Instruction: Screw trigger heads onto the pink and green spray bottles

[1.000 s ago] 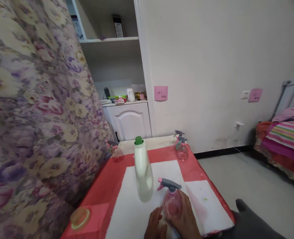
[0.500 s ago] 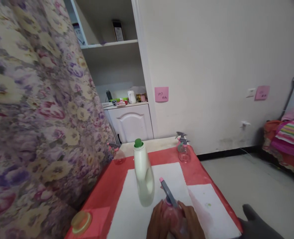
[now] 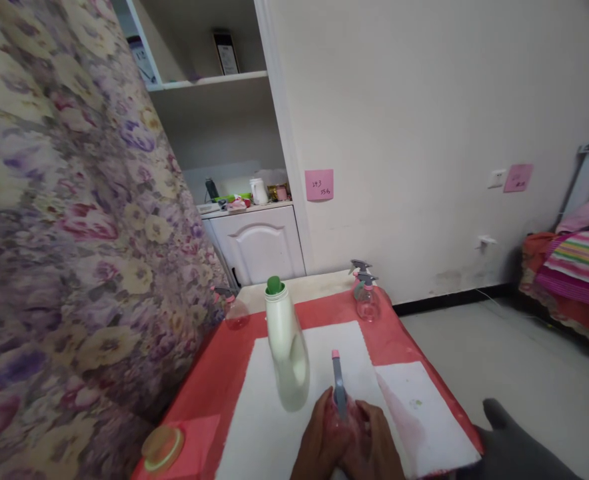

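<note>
A pink spray bottle (image 3: 343, 427) with a grey spray head and pink nozzle is at the bottom middle. My left hand (image 3: 319, 437) wraps its left side and my right hand (image 3: 380, 440) wraps its right side. The nozzle points away from me. Just left of my hands, a pale green jug (image 3: 288, 353) stands upright on white paper (image 3: 254, 407), its mouth uncapped with a green spout inside. The lower part of the spray bottle is hidden by my fingers.
Spray bottles stand on the red tablecloth (image 3: 319, 309), one at back left (image 3: 236, 312), others at back right (image 3: 368, 305). A round lid (image 3: 162, 448) lies front left. A second white sheet (image 3: 424, 417) lies right, near a dark grey shape (image 3: 514, 440). A floral curtain (image 3: 74, 267) hangs left.
The spray head has turned, so its nozzle points more straight ahead instead of to the left. Both hands still hold the bottle. The view has shifted slightly.
</note>
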A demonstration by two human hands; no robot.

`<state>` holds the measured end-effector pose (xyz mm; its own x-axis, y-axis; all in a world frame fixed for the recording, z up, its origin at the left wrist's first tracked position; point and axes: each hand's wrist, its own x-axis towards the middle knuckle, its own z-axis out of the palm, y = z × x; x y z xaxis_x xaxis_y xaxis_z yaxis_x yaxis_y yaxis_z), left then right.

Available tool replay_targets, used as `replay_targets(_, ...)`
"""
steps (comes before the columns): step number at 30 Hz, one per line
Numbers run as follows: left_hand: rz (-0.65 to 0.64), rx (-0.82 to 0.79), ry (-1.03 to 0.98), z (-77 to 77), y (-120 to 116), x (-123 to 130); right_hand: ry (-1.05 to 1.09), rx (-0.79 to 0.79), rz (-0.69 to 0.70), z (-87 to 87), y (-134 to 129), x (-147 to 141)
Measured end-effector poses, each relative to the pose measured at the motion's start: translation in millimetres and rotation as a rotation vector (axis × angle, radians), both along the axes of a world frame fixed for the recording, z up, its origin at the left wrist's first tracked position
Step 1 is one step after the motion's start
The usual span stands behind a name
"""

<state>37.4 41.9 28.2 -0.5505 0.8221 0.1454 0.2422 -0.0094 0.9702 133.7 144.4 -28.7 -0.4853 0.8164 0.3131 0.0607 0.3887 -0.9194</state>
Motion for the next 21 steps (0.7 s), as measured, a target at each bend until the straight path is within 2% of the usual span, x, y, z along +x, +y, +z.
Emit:
replay_targets(2,-0.039,0.02,-0.025,1.1,2.2,-0.9,0.071,0.061,0.024,-1.6,-0.6,-1.8)
replay_targets(6,-0.032,0.023,-0.054,6.2,4.6,3.8,0.125,0.126,0.014,-2.5,-2.9,-5.3)
replay_targets(12,0.063,0.029,-0.071,16.3,10.6,6.7,0.14,0.23,-0.001,-8.6,-1.1,-16.1)
replay_targets(17,0.069,0.032,-0.06,8.6,6.4,-0.2,0.135,0.313,-0.027,-22.4,4.2,-24.7)
replay_targets(21,0.18,-0.005,0.024,10.8,-0.9,-1.7,0.113,0.305,0.012,-16.6,5.5,-22.2)
